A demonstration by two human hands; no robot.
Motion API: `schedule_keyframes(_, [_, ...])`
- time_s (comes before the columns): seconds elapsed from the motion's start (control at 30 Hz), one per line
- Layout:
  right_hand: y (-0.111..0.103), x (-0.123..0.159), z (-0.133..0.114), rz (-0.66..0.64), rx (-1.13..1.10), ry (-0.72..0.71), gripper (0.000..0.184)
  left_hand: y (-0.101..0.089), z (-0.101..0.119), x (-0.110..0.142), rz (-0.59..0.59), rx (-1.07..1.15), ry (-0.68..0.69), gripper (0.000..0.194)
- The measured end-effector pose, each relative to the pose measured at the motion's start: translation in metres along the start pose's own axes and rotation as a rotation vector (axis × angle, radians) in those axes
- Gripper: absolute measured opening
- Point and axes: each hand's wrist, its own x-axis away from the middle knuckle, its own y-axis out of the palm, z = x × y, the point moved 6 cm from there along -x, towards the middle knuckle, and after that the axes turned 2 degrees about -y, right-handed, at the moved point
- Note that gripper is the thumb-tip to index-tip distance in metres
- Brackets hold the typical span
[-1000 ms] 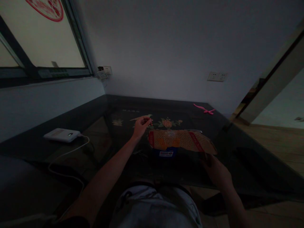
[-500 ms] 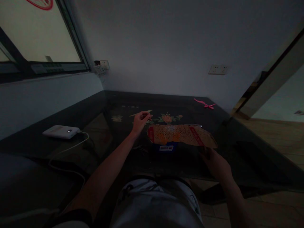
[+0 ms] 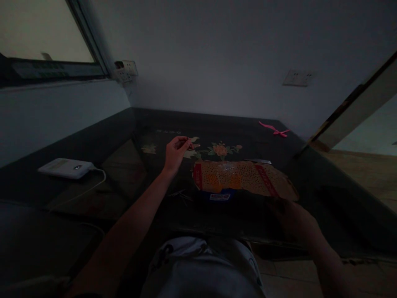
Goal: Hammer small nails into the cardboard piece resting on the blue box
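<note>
From my remote seat I see the cardboard (image 3: 228, 176) over the blue box (image 3: 221, 195), near the table's front edge. My left hand (image 3: 177, 149) curls its fingertips close together beyond it; I can't tell whether they pinch anything. My right hand (image 3: 296, 217) is at the cardboard's corner, its grip lost in shadow. Loose sticks (image 3: 183, 195) suggest work partway; what remains, I can't tell.
</note>
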Motion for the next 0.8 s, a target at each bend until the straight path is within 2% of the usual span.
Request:
schedule_keyframes(0.13, [-0.006,0.000,-0.004,0.013,-0.019,-0.056,0.036,-0.001,0.002,0.000,0.004,0.022,0.024,0.019])
schedule_keyframes(0.43, [-0.013,0.004,-0.013,0.034,-0.053,-0.068,0.036,0.001,0.005,0.004,-0.007,0.006,0.009,0.018])
schedule_keyframes(0.6, [-0.013,0.006,-0.015,0.069,-0.026,-0.034,0.044,0.003,0.002,0.003,-0.035,0.018,0.018,0.022])
schedule_keyframes(0.8, [-0.013,0.008,-0.017,0.106,-0.005,-0.011,0.039,0.007,0.004,0.005,-0.069,0.015,0.018,0.020])
